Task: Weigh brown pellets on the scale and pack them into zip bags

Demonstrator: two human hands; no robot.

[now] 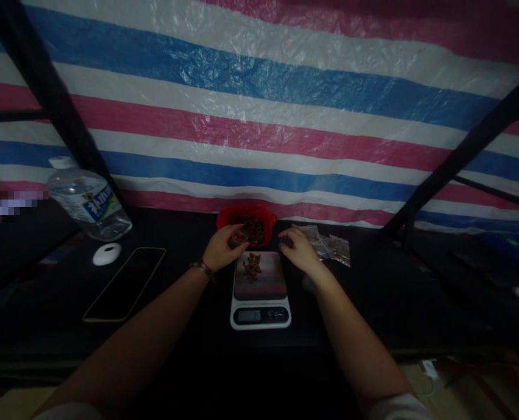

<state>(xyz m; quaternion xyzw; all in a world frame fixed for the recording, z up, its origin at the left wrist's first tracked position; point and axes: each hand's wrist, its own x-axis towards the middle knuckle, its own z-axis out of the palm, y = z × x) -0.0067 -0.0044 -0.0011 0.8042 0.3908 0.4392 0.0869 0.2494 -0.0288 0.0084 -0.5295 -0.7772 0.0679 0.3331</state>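
A white kitchen scale (pixel 260 291) stands on the dark table, with a small heap of brown bits (pixel 253 266) on its platform. Behind it sits a red bowl (pixel 247 220) holding more of the brown stuff. My left hand (pixel 224 247) reaches over the bowl's near rim, fingers pinched together on something small near the bowl's contents. My right hand (pixel 298 249) rests curled on the table just right of the scale, beside several small clear bags (pixel 331 246) filled with brown material.
A phone (pixel 126 283) lies face up at left, with a white round object (pixel 107 254) and a tilted plastic water bottle (pixel 86 200) beyond it. A striped red, white and blue tarp (pixel 259 105) hangs behind the table. Black frame bars (pixel 460 154) slant at both sides.
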